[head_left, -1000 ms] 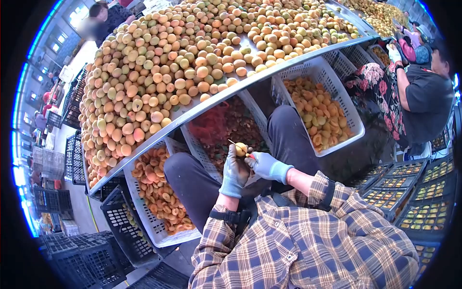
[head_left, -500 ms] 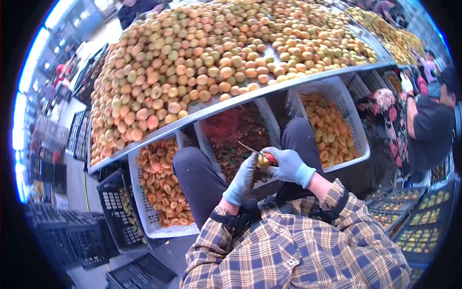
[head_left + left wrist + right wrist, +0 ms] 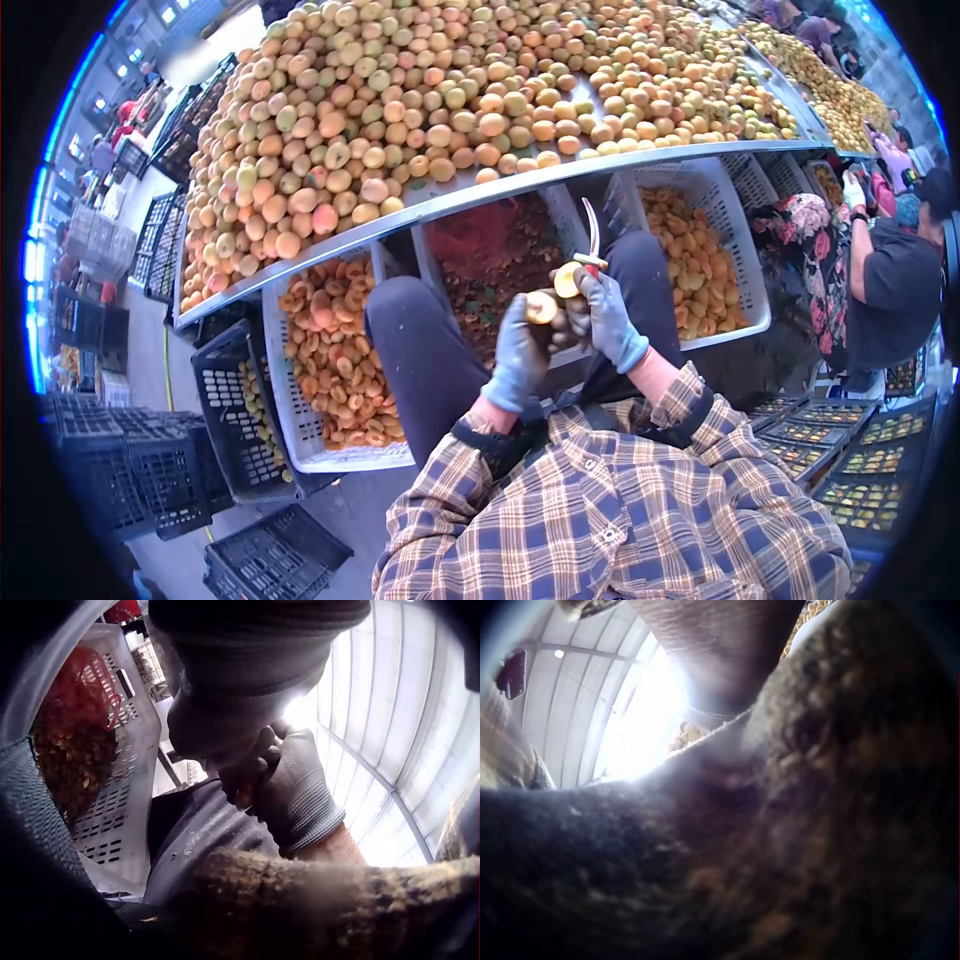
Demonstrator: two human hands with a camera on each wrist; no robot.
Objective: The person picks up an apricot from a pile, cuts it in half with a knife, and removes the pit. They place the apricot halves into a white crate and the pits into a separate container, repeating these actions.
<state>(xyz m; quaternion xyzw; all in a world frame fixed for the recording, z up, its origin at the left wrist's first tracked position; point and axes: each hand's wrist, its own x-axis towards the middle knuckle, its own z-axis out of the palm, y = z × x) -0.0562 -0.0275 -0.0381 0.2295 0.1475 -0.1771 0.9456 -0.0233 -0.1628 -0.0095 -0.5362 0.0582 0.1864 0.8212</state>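
Observation:
In the head view my gloved left hand holds an apricot half, its pale cut face showing. Close beside it, the gloved right hand grips a small knife with a curved blade pointing up and away. Another apricot half is held at that hand's fingertips, by the knife's base. Both hands are over the front of a white crate of apricot pits, between the knees. In the left wrist view the left glove looms dark, hiding the fruit; the right glove meets it. Sleeve blur fills the right wrist view.
Whole apricots cover a metal-edged table ahead. White crates of apricot halves stand left and right of the knees. Black crates lie farther left. Another person sits at the right.
The apricot between the hands is now in two halves, one in each hand. The knife has swung from pointing left to pointing up, and the hands have moved slightly apart.

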